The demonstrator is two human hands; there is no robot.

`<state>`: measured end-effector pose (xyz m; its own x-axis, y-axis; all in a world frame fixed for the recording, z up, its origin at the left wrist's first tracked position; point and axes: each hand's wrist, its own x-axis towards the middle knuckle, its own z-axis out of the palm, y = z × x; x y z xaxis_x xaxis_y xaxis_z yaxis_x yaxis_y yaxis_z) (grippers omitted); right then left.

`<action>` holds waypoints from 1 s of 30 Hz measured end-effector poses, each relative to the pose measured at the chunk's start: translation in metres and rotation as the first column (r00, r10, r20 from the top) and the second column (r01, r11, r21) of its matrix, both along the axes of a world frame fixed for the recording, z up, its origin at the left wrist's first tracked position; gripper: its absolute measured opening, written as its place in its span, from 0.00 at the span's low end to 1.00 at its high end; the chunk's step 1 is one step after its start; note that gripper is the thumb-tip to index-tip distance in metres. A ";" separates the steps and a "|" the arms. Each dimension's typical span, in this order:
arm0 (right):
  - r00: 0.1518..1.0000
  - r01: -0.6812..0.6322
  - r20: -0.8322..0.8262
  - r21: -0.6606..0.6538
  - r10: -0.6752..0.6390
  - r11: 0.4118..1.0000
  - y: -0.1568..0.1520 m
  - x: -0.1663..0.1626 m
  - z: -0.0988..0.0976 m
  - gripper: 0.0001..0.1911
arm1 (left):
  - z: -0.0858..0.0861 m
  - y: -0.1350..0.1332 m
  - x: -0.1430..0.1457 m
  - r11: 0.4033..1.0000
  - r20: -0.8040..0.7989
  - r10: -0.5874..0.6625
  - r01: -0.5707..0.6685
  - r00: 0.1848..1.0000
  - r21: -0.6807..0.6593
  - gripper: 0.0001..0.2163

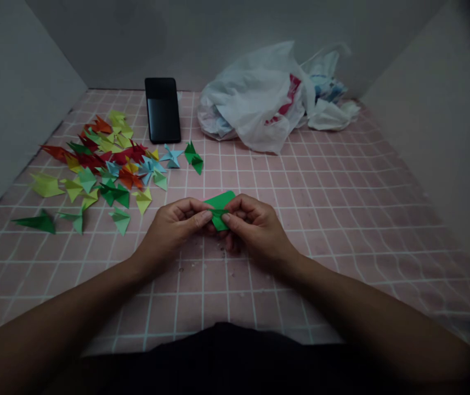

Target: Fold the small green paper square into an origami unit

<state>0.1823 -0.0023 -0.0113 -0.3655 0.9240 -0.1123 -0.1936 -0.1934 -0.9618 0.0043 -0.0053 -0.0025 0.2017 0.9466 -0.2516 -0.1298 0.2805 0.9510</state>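
A small piece of green paper [220, 205], partly folded, is held between both my hands just above the pink tiled mat [341, 208]. My left hand [174, 226] pinches its left side with thumb and curled fingers. My right hand [255, 225] pinches the right side the same way, thumb tips almost meeting on the fold. The lower part of the paper is hidden behind my fingers.
Several folded paper pieces [103, 164] in red, green, yellow and blue lie scattered at the left. A black phone [162, 109] lies flat at the back. White plastic bags [267, 99] sit at the back right. Grey walls enclose three sides.
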 end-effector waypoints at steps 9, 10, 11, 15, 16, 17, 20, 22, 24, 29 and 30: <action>0.992 0.008 0.122 0.132 -0.024 0.991 -0.005 0.001 0.002 0.03 | 0.000 -0.001 0.000 0.998 0.038 0.027 -0.025 0.999 -0.059 0.05; 0.991 0.007 0.130 0.155 -0.028 0.988 -0.005 0.002 0.002 0.03 | 0.000 -0.001 0.000 0.998 0.042 0.021 -0.018 0.999 -0.065 0.05; 0.989 0.006 0.143 0.188 -0.034 0.982 -0.005 0.002 0.001 0.03 | 0.000 -0.001 0.000 0.997 0.047 0.013 -0.010 0.999 -0.072 0.05; 0.977 -0.008 0.201 0.382 -0.074 0.924 -0.005 0.004 -0.004 0.05 | 0.000 -0.001 0.000 0.993 0.078 0.004 0.005 0.997 -0.115 0.06; 0.974 -0.013 0.213 0.418 -0.084 0.908 -0.005 0.004 -0.006 0.05 | 0.000 0.000 0.001 0.991 0.087 0.008 0.003 0.996 -0.132 0.07; 0.971 -0.016 0.220 0.444 -0.092 0.896 -0.004 0.005 -0.007 0.05 | 0.000 0.000 0.001 0.989 0.097 0.013 0.002 0.995 -0.148 0.07; 0.961 -0.032 0.255 0.499 -0.111 0.866 -0.003 0.006 -0.011 0.07 | 0.001 0.001 0.002 0.982 0.140 0.019 0.008 0.990 -0.191 0.08; 0.950 -0.051 0.283 0.561 -0.133 0.826 -0.002 0.007 -0.012 0.08 | 0.002 0.001 0.002 0.978 0.168 0.024 0.011 0.985 -0.206 0.08; 0.934 -0.072 0.314 0.631 -0.169 0.772 -0.001 0.007 -0.011 0.08 | 0.002 0.001 0.002 0.977 0.182 0.031 0.009 0.983 -0.214 0.08; 0.910 -0.113 0.354 0.715 -0.218 0.690 -0.001 0.006 -0.006 0.10 | -0.002 0.001 0.002 0.983 0.179 0.025 0.008 0.983 -0.185 0.09; 0.907 -0.115 0.356 0.727 -0.227 0.677 -0.001 0.006 -0.006 0.10 | -0.003 0.001 0.002 0.984 0.176 0.023 0.009 0.984 -0.177 0.10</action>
<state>0.1885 -0.0030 -0.0171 -0.3925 0.7872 0.4758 0.2371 0.5864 -0.7745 0.0064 -0.0045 -0.0052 0.2513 0.8922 -0.3753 -0.2941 0.4397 0.8486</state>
